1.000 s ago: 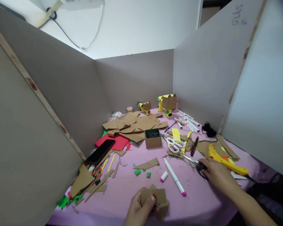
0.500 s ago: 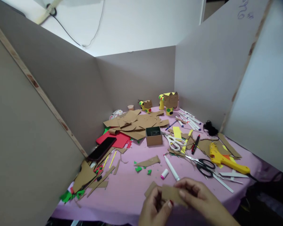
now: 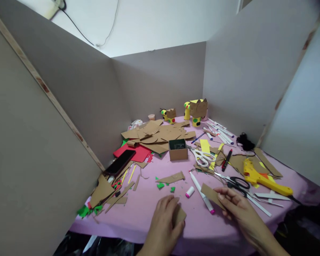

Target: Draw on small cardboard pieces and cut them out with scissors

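A small rectangular cardboard piece (image 3: 210, 195) is pinched between the thumb and fingers of my right hand (image 3: 233, 206), tilted above the table at the front right. Another small cardboard piece (image 3: 179, 215) lies in the curl of my left hand (image 3: 165, 220), low over the table's front; the fingers hide part of it. Between the hands lies an uncapped white marker (image 3: 202, 192) with a pink end, and its loose cap (image 3: 190, 192) is just to the left. A cardboard strip (image 3: 170, 178) and green paper scraps (image 3: 160, 185) lie farther back.
Black-handled scissors (image 3: 240, 183) and a yellow glue gun (image 3: 266, 181) lie right. Behind are an open small box (image 3: 178, 154), white scissors (image 3: 202, 158) and stacked cardboard (image 3: 160, 135). A phone (image 3: 121, 161) is left; yellow figures (image 3: 196, 112) stand at the back.
My hands have moved apart. My right hand carried one cardboard piece to the right, and my left hand has come around the other piece. The view has shifted slightly.
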A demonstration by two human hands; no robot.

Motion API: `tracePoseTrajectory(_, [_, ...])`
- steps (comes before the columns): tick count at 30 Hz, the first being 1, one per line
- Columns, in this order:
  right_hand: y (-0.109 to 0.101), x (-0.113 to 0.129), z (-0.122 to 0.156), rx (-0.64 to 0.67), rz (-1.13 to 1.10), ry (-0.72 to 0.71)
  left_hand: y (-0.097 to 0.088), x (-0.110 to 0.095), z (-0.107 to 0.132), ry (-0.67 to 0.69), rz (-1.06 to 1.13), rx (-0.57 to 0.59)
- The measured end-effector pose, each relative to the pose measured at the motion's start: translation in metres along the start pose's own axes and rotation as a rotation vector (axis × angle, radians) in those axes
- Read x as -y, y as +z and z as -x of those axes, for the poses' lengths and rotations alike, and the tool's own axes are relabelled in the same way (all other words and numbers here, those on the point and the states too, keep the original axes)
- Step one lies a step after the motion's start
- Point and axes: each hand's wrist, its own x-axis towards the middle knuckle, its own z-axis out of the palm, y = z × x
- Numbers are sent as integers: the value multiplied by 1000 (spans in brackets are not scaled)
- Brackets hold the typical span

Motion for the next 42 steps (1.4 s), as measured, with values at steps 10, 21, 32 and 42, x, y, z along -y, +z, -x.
tracePoseTrajectory(10, [4,0,0,10,2,-6,-14,21,-47,-89,-301,-135])
tracePoseTrajectory(21, [6,2,0,27,-18,-14,-52,54,-59,-149,-274,-270])
tracePoseTrajectory(32, [43,9,17,263,106,-236,17,-36,-40,-290,1168,-16])
tracePoseTrajectory(42, [-6,28,-19,165,989,-568,-13,5,-34,-572,1125,-263])
